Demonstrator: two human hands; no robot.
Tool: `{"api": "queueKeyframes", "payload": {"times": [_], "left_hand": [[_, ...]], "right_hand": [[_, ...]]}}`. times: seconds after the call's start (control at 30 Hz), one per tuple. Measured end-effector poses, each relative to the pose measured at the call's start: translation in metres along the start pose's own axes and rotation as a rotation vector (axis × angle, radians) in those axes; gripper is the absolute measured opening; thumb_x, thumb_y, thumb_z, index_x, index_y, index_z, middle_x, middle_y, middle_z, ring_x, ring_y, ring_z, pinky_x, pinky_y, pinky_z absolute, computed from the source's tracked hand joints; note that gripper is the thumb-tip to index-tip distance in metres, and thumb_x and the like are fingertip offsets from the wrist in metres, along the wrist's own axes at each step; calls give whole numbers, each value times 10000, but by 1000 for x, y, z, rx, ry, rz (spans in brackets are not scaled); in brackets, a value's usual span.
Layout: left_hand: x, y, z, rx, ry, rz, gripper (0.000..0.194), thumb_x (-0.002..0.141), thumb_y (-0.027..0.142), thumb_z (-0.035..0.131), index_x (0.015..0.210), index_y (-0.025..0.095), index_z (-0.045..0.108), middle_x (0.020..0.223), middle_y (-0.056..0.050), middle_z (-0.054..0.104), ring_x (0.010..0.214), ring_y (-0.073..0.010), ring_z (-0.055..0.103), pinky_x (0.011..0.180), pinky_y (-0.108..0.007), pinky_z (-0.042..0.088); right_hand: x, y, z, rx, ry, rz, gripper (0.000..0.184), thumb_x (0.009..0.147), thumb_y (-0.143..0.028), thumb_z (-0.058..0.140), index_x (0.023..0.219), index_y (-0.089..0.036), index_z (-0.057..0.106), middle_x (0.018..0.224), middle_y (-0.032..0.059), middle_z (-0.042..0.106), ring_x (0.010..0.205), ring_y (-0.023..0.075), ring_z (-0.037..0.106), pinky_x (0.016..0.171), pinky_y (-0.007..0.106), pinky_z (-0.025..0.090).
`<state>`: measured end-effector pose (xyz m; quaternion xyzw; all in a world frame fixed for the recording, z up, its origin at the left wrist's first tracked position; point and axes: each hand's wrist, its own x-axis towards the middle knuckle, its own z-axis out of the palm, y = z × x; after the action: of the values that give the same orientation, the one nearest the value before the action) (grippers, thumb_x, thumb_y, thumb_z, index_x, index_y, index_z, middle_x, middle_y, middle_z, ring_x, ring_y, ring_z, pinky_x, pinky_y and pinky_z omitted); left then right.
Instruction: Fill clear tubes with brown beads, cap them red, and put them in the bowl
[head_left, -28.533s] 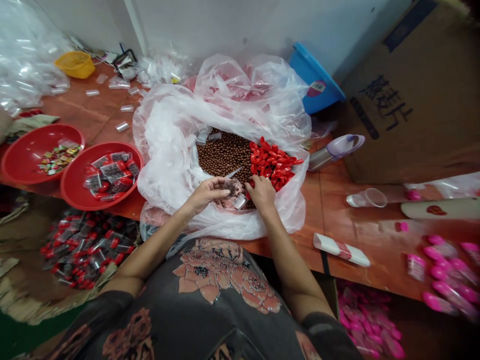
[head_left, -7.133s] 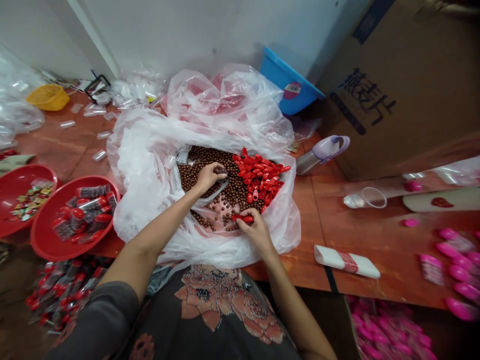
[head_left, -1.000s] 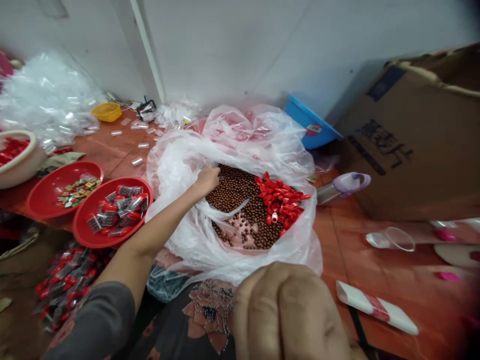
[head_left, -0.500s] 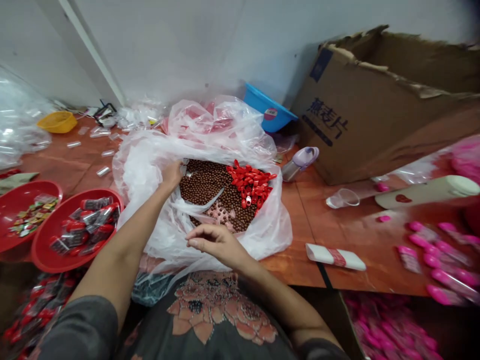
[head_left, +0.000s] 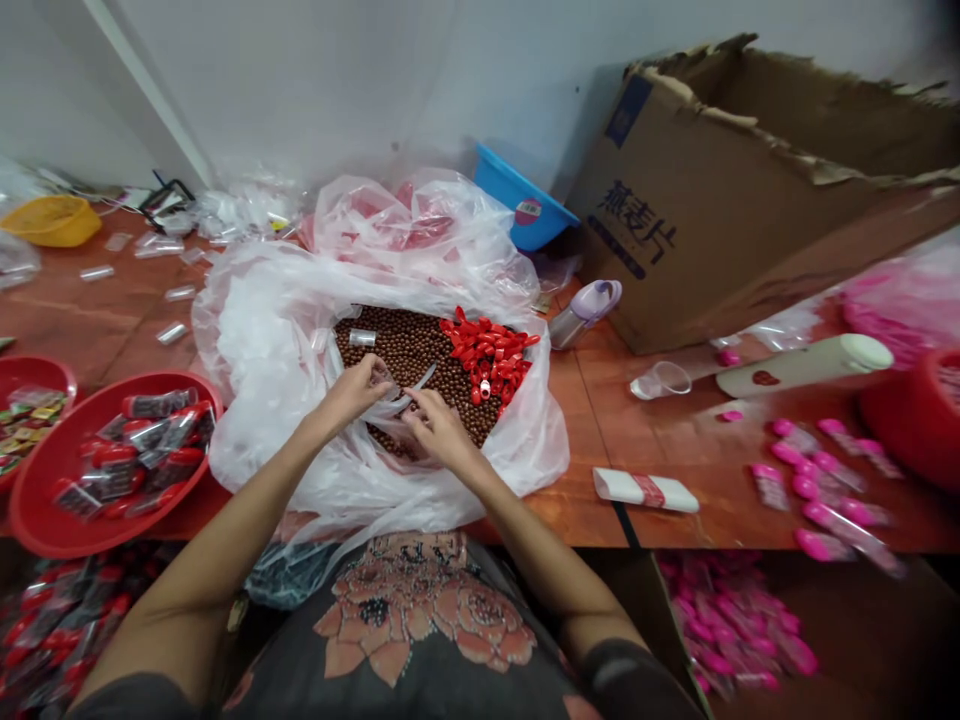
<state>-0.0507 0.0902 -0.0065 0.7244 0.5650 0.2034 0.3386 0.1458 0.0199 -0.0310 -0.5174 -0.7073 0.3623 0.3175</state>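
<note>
A white plastic bag (head_left: 247,320) lies open around many small brown balls (head_left: 405,335). Bright red caps (head_left: 495,355) are heaped on the balls at the right side. My left hand (head_left: 354,392) is closed on a clear plastic tube (head_left: 385,386), low over the balls. Close beside it, my right hand (head_left: 441,428) has its fingers pinched together; what they hold is hidden. A pale pointed strip (head_left: 424,378) rises between the hands; its kind is unclear. Another clear tube lies on the balls behind my left hand.
Left of the bag stands a red basin (head_left: 45,520) of filled red-capped tubes. Behind are a blue basin (head_left: 499,190) and a big cardboard box (head_left: 697,210). A lidded bottle (head_left: 585,312), a plastic cup (head_left: 660,380) and pink-capped tubes (head_left: 814,470) occupy the right.
My left hand has drawn back from the bag's far left part towards the middle. My right hand has moved forward over the balls, beside it. The view has shifted slightly right.
</note>
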Motion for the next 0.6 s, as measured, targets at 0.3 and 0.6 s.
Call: {"api": "queueKeyframes", "payload": {"times": [0.3, 0.6], "left_hand": [[44, -7, 32, 190, -55, 14, 207, 878, 301, 578, 965, 241, 755, 990, -60, 752, 1021, -253, 658, 882, -301, 455], [51, -20, 29, 133, 71, -130, 410, 758, 280, 752, 1135, 179, 625, 853, -49, 699, 793, -221, 643, 750, -296, 448]], "right_hand": [[56, 55, -59, -497, 239, 116, 404, 952, -210, 444, 1324, -163, 596, 1284, 165, 578, 1136, 269, 588, 995, 409, 475], [57, 61, -61, -651, 151, 194, 265, 941, -307, 527, 1153, -198, 643, 1152, 122, 631, 944, 251, 629, 770, 345, 474]]}}
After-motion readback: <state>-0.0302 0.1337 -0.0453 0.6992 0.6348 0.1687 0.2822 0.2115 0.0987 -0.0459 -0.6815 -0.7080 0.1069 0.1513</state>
